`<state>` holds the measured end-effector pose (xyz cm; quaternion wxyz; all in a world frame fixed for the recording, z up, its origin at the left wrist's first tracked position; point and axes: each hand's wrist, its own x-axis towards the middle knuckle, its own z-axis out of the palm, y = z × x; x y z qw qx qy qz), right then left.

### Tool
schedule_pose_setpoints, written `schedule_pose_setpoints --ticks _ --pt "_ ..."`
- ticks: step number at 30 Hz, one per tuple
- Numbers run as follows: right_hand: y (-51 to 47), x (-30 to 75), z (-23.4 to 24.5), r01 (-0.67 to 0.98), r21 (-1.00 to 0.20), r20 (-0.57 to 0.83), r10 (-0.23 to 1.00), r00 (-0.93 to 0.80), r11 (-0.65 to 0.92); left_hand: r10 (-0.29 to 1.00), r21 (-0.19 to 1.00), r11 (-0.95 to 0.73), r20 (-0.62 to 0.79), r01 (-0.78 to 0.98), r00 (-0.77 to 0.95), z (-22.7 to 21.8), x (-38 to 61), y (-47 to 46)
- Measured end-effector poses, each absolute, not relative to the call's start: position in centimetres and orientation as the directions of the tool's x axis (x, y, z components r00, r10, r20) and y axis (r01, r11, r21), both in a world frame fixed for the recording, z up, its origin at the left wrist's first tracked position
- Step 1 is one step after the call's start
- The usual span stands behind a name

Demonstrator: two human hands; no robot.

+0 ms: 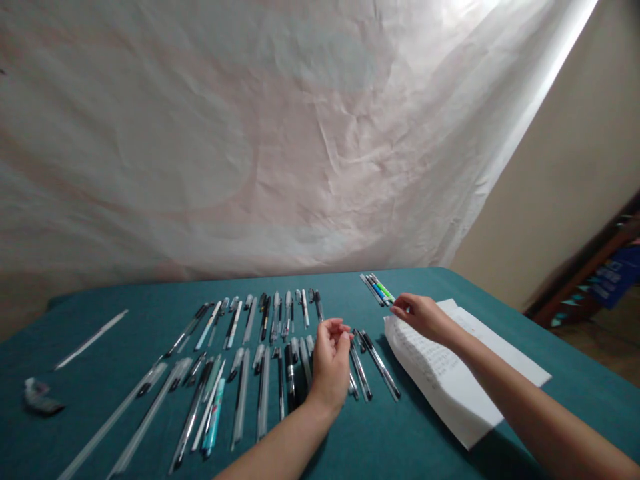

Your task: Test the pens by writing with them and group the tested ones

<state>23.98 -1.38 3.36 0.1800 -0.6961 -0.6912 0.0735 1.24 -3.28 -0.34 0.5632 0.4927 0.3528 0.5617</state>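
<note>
Many pens (pixel 260 347) lie in rows on a teal tablecloth (pixel 150 293). My left hand (pixel 331 360) hovers over the middle of the near row, fingers loosely curled and apart, holding nothing. My right hand (pixel 423 315) reaches to the far corner of a white handwritten sheet of paper (pixel 450 373), fingertips pinched near its edge; whether they hold a pen there I cannot make out. A small group of three pens (pixel 379 289), one green and one blue, lies just beyond the right hand.
A long white stick (pixel 91 340) lies at the far left, with a small crumpled wrapper (pixel 41 396) nearer me. A creased white sheet (pixel 250 133) hangs as backdrop. A wooden frame and a blue item (pixel 613 273) stand off the table at right.
</note>
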Motion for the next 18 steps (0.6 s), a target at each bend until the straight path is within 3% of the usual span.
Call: schedule_pose_setpoints --ticks 6,18 --pt "-5.3 18.2 1.3 0.884 -0.464 -0.017 0.996 -0.083 0.065 0.975 0.956 -0.138 0.177 -0.260 0.134 -0.5 1.3 -3.5" --pt "-5.4 17.2 -1.1 0.940 -0.339 0.043 0.999 -0.027 0.040 0.970 0.962 -0.110 0.159 -0.248 0.184 0.4 1.4 -4.1"
